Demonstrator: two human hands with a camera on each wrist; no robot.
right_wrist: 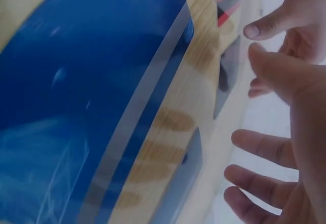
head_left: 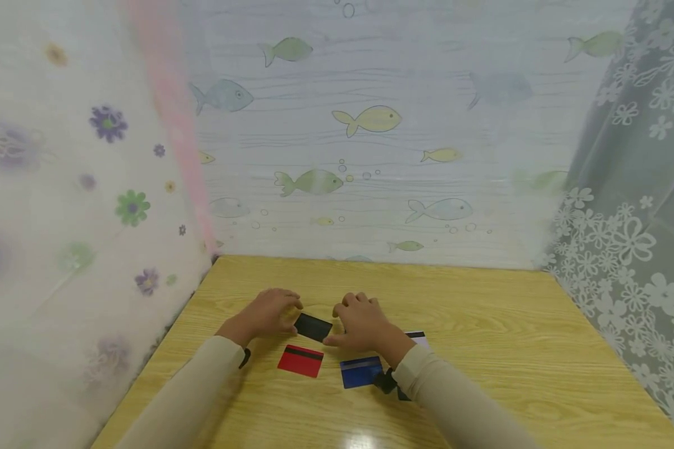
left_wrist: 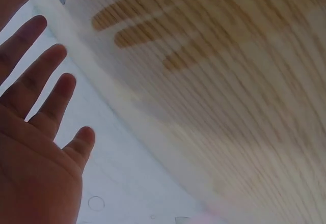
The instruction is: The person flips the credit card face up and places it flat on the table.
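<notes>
Head view, lower centre: the black card lies on the counter, its long axis sloping down from left to right. My left hand and right hand flank it, fingers spread and loosely bent.

Soft, even light fills the head view; white glare spots the glossy yellow wood-grain tabletop, and the white flower-printed sheet blurs in patches. The left wrist view is dimmer, the left hand shaded. Pale reflections streak the blue grey-striped rectangular card in the right wrist view.
</notes>
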